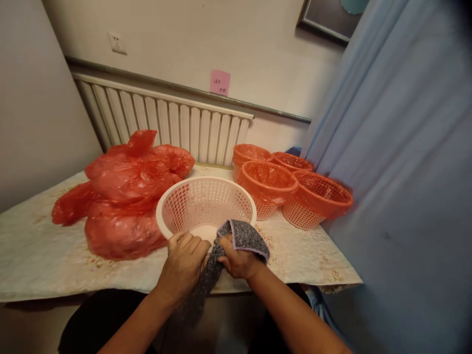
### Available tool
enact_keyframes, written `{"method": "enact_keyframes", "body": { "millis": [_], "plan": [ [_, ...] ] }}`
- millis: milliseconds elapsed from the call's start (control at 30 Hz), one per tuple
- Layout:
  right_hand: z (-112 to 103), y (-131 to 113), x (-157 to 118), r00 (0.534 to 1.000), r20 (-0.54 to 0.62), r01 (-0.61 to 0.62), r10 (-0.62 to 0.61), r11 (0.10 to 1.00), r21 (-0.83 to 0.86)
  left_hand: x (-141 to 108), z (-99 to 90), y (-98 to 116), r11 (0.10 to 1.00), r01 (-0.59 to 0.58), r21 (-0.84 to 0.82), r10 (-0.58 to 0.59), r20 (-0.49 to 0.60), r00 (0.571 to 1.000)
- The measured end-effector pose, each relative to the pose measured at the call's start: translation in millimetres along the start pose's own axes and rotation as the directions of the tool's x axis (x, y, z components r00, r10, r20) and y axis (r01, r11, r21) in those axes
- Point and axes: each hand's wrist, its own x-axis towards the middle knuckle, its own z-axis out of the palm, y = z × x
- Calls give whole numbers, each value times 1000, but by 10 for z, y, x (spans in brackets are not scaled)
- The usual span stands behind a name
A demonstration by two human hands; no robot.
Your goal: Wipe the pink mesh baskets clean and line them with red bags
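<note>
A large white plastic basket (164,223) with a lattice wall stands upright at the front edge of the table. My left hand (186,263) is closed over its near rim, fingers curled down inside. Bunched in my right hand (238,259) is a dark grey speckled cloth (250,236) with a light purple edge. One part of the cloth drapes over the back of that hand, and a long end hangs below the table edge between my arms. The cloth lies against the basket's near right side, where the rim is partly hidden.
Red plastic bags (125,196) lie piled left of the basket. Several small mesh baskets (304,214) lined with red bags stand at the right, beside a blue curtain (405,172). A white radiator (165,115) is behind the table (33,246), which has a flowered cover.
</note>
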Motion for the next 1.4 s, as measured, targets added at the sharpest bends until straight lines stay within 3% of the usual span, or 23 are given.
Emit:
{"method": "enact_keyframes", "body": {
  "millis": [133,233,333,467,667,800,900,1133,1267,1400],
  "plan": [
    [84,380,-125,990,-75,112,-116,992,-57,-42,-16,-176,999,-28,-40,29,20,999],
    [62,634,-147,988,-90,130,-128,991,14,-75,-66,-420,994,-61,-91,67,64,996],
    [-32,678,-86,989,-90,121,-114,990,75,-85,-161,-649,985,-86,-147,104,120,987],
    [-165,329,34,994,-100,52,-47,997,50,-84,-276,-689,986,-56,-157,83,171,982],
    [-251,-376,298,986,-37,-164,164,986,18,-76,-187,-360,993,-50,-105,60,96,994],
    [-243,-576,448,960,-13,-279,279,960,6,-74,-116,-292,992,-32,-121,36,28,999],
    [-234,-591,465,961,8,-277,277,960,-36,-83,-121,-309,993,-38,-111,41,28,999],
    [-236,-348,327,997,2,-83,83,996,26,-65,-148,-379,995,-69,-70,73,50,996],
    [-278,43,172,999,33,5,-10,990,143,-65,-140,-503,991,-83,-105,91,69,993],
    [-313,448,-22,1000,20,-5,-1,958,288,-52,-170,-745,977,-125,-171,144,106,984]
  ]
}}
